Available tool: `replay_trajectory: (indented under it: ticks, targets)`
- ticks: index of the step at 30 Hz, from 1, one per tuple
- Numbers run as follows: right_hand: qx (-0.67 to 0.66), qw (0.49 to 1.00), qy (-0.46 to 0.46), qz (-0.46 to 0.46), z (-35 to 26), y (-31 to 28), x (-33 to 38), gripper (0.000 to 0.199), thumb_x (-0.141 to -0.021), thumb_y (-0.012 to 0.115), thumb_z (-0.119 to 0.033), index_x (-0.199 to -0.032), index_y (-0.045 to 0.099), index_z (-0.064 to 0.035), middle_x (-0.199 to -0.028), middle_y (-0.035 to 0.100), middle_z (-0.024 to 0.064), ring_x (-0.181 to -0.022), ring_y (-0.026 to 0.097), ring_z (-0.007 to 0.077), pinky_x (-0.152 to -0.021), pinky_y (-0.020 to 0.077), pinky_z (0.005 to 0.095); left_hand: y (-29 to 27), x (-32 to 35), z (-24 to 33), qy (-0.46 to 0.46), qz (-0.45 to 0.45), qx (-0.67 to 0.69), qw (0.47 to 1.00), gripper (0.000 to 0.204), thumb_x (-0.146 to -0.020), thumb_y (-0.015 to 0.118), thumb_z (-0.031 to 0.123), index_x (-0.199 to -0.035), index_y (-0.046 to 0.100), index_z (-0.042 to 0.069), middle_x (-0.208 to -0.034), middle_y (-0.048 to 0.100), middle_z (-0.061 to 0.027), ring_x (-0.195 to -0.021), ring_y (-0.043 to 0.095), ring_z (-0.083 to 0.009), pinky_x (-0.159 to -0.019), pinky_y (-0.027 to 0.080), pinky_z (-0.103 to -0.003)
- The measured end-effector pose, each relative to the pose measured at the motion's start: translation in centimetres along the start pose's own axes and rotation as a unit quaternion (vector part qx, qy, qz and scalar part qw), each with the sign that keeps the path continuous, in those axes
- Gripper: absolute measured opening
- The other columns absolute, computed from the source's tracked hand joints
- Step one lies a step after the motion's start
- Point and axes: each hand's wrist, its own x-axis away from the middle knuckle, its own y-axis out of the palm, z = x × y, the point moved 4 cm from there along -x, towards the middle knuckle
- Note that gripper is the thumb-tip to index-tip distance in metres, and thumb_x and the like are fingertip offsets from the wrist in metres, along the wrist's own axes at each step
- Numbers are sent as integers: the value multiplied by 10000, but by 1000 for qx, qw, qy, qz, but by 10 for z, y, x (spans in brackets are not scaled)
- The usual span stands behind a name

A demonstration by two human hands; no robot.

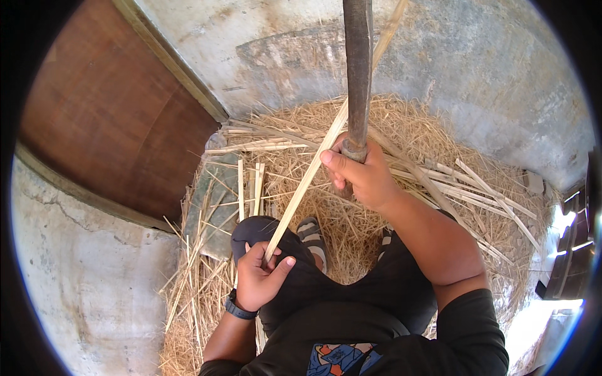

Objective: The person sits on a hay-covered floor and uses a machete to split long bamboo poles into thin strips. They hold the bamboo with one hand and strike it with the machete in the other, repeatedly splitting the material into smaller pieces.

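Bamboo strip (pixel 306 182) slants between the two grips, its near end in the left hand (pixel 262 279) and its upper stretch passing behind the knife (pixel 359 75) above the right hand (pixel 367 175). Far left of the left grip is a brown panel (pixel 119 119); nearer, past that hand's fingers, are a greenish slab (pixel 216 207) and a few short sticks (pixel 241 188). The left thumb and fingers pinch the strip's end beside the left knee (pixel 248 230), with a watch (pixel 238 306) below. Good handling here probably means keeping that pinch firm, the strip straight and its free length unsnagged. Farther right, the right fist is closed round the knife's handle, blade pointing away from the body, thumb right by the strip; whether it presses there I cannot tell. A steady wrist, light pressure and a thumb clear of the cutting edge should serve best. Right of that grip, loose strips (pixel 483 198) lie on straw (pixel 351 250).
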Motion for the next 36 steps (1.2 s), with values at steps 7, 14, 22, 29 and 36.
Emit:
replay_trajectory:
  ticks: [7, 14, 22, 29, 36]
  targets:
    - [-12, 1000, 1, 9, 1, -3, 0, 123, -955, 681, -70, -901, 576, -38, -639, 562, 18, -547, 522, 101, -512, 413, 284, 2, -1, 7, 24, 33, -40, 998, 278, -902, 805, 85, -1049, 585, 2, -733, 473, 71, -639, 409, -5, -573, 364, -185]
    - [10, 1000, -19, 4, 1, -5, -1, 99, -944, 672, -40, -907, 581, -33, -639, 566, 14, -548, 521, 95, -502, 401, 283, -1, 0, 2, 12, 41, -10, 999, 287, -902, 807, 86, -1067, 594, -14, -743, 482, 59, -646, 426, -8, -573, 372, -183]
    - [95, 993, -26, 60, 10, -12, -4, 163, -914, 724, -130, -818, 610, -63, -678, 542, -42, -615, 479, 63, -577, 389, 292, 0, -3, -2, -6, 8, 94, 996, 281, -913, 792, 61, -1098, 593, -9, -791, 465, 57, -693, 430, -15, -615, 385, -177]
    - [112, 992, -48, 35, 0, -6, -1, 162, -916, 736, -121, -836, 610, -56, -700, 541, -42, -656, 478, 65, -609, 396, 297, 0, -4, 1, -23, -10, 114, 993, 297, -925, 770, 38, -1144, 572, 7, -811, 447, 57, -717, 421, -17, -645, 391, -178]
    - [101, 994, -42, -21, 0, 0, -1, 158, -918, 748, -127, -874, 615, -55, -728, 559, -34, -687, 504, 64, -629, 404, 295, 7, -13, 5, -46, -12, 132, 990, 293, -943, 758, 67, -1156, 565, 9, -823, 448, 59, -719, 419, -18, -644, 383, -178]
